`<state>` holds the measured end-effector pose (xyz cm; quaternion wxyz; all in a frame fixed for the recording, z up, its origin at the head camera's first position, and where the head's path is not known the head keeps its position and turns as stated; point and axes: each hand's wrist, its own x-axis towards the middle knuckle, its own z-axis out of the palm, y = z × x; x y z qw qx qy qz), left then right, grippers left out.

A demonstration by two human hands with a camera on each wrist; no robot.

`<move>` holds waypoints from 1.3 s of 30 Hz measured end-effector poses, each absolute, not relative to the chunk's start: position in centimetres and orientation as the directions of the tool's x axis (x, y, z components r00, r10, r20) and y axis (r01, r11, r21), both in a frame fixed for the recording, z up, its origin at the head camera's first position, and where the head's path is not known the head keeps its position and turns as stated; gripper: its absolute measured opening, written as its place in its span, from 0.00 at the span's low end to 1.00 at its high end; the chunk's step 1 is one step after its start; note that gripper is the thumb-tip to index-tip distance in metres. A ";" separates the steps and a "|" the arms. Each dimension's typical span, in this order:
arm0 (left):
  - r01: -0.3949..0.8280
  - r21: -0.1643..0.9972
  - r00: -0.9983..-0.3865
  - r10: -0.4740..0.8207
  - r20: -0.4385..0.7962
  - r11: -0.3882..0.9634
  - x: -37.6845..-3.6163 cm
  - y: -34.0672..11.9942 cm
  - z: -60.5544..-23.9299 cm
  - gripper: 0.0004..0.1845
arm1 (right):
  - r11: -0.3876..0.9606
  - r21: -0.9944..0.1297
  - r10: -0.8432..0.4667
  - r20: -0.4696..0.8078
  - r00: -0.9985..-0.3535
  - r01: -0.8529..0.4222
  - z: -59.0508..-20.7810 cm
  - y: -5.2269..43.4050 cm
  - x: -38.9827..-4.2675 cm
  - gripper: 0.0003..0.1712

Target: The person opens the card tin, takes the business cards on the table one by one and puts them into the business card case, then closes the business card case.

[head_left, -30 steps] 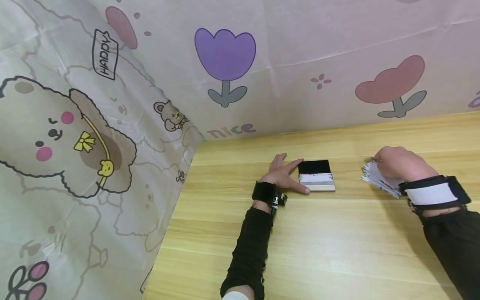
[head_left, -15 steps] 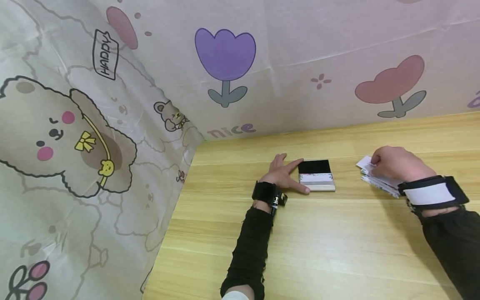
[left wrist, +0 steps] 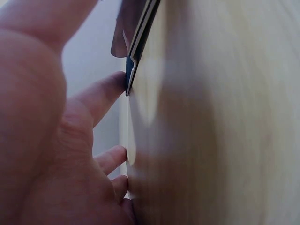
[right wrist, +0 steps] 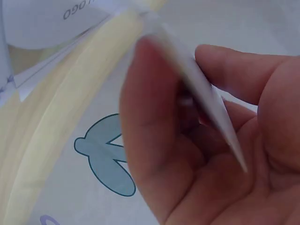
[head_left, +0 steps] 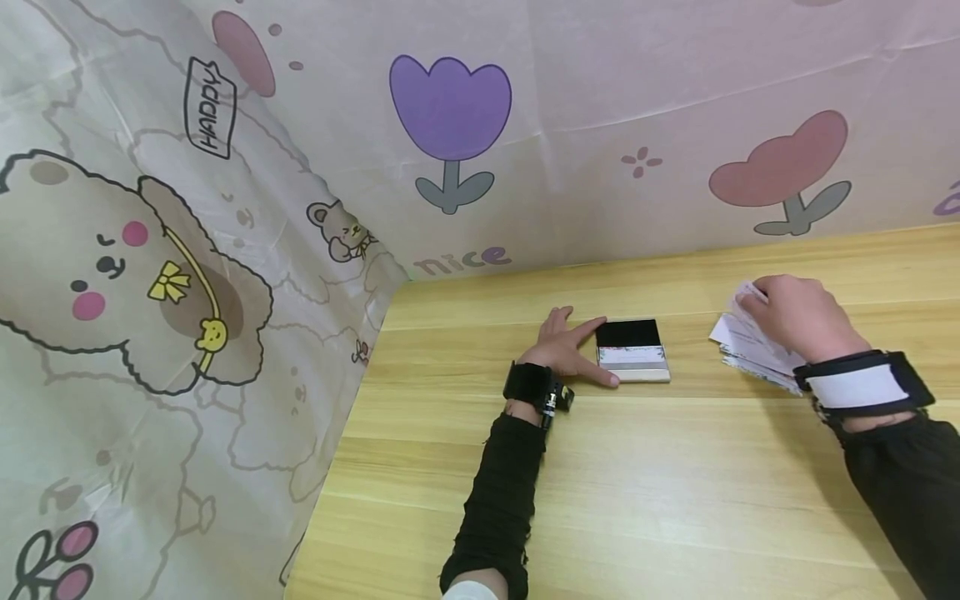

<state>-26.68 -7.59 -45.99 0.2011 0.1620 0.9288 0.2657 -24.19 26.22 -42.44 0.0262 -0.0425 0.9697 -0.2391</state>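
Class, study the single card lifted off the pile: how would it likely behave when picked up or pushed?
The card in the right hand looks thin and flat, so probably light and slightly bendy. Its smooth face may slip, hence the pinching grip. The pile of cards lies fanned unevenly, so a push would likely scatter it.

Head view high over table (head_left: pixel 600 467), wrist views close (blurred)

The card case (head_left: pixel 632 352) is laid on the bench (head_left: pixel 600 483), near the backdrop cloth (head_left: pixel 570 150) hung behind. The left hand (head_left: pixel 567 348) is placed touching its left side. The card stack (head_left: pixel 742 352) is positioned well right, under the right hand (head_left: pixel 798 321).
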 end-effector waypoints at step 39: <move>0.197 0.547 -0.870 0.403 -0.284 0.813 -26.7 -7.5 -46.0 0.60 | 0.752 -0.608 -0.276 0.059 -0.959 -0.254 -43.7 21.0 -24.5 0.28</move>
